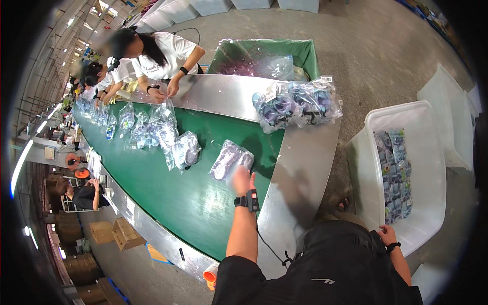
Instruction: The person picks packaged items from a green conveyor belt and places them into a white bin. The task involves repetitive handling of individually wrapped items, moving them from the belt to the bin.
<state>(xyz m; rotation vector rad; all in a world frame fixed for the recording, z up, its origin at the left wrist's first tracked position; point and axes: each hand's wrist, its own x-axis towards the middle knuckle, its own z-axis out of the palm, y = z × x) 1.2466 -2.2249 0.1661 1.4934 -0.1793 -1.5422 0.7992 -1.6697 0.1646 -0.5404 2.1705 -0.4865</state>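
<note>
Left-hand grip uncertain at a bagged packet; right hand holding a bin rim.
The left hand [241, 181], blurred, is at the near edge of the clear-bagged packet [229, 156], and I cannot tell whether its fingers close on it; the packet lies on the green belt [203, 208], near the belt's right end. The right hand [388, 235] has its fingers over the near rim of the white bin [356, 152], where bagged packets [395, 175] lie in rows. More bagged items [297, 104] rest on the metal edge [300, 162], and across the belt a co-worker [157, 56] handles a clear bag.
</note>
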